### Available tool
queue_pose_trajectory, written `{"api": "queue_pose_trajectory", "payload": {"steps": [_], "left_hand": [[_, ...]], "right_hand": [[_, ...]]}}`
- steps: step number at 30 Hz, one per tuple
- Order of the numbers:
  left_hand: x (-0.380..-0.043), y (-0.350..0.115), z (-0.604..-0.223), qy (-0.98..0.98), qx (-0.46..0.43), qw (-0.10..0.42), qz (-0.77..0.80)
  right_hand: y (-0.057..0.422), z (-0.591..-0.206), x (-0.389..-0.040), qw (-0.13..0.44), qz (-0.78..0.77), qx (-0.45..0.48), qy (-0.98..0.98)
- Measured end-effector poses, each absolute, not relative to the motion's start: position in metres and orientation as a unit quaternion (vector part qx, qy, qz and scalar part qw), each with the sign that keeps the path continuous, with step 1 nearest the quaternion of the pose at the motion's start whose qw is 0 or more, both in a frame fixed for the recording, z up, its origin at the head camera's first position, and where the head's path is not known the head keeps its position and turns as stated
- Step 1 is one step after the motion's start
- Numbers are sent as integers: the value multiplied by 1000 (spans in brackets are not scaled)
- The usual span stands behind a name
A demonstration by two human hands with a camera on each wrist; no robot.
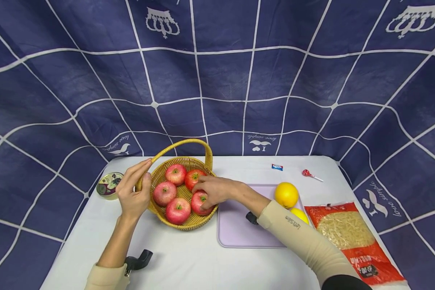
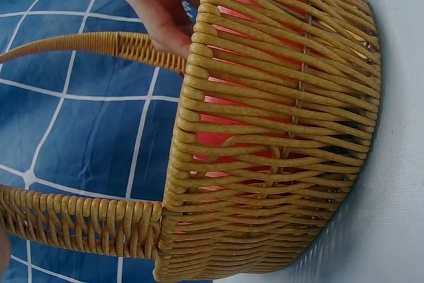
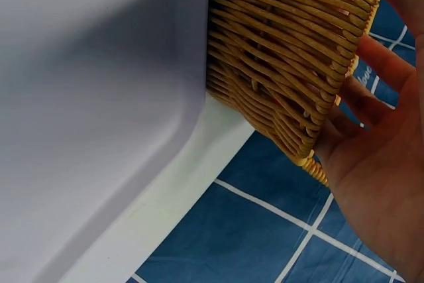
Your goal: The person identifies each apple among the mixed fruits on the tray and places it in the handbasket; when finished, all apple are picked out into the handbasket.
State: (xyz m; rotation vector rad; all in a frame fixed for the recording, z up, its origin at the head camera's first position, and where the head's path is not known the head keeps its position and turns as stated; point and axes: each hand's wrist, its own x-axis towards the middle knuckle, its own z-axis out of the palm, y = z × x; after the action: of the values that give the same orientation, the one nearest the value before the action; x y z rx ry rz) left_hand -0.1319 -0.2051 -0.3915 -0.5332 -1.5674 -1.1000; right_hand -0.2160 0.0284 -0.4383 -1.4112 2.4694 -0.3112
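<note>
A yellow wicker basket (image 1: 188,226) with several red apples (image 1: 178,210) stands on the table's left half. My left hand (image 1: 133,191) holds the left side of its arched handle (image 1: 181,141), thumb on one side and fingers on the other. From the right, my right hand (image 1: 217,189) reaches over the rim into the basket. Its fingers and thumb curl round the apple (image 1: 198,201) at the right side, partly covering it. In the right wrist view the right hand's fingers (image 3: 384,64) dip behind the rim, and their tips are hidden. Red shows through the weave (image 2: 278,97) in the left wrist view.
Right of the basket lies a lilac tray (image 1: 239,241) with two yellow round fruits (image 1: 286,195) at its right side. Beyond are a red bag of pale dry food (image 1: 348,231), a lollipop (image 1: 308,173) and a small wrapped sweet (image 1: 277,167). A round tin (image 1: 109,185) stands left.
</note>
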Motion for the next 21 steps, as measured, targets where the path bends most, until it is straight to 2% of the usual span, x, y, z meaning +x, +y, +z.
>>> {"api": "queue_pose_trajectory", "payload": {"steps": [12,16,21], "left_hand": [[-134,-204,-390,-660,-230,544,-464],[-129,-202,-384,-668,-219,550,-452],[-118,-183,-363,-663,-165,615,-394]], "right_hand": [[35,-439,-214,119,-111,-483,861],[51,-435,-210,68,-138,-475,867],[100,-428,-214,-38,-186,-434,881]]}}
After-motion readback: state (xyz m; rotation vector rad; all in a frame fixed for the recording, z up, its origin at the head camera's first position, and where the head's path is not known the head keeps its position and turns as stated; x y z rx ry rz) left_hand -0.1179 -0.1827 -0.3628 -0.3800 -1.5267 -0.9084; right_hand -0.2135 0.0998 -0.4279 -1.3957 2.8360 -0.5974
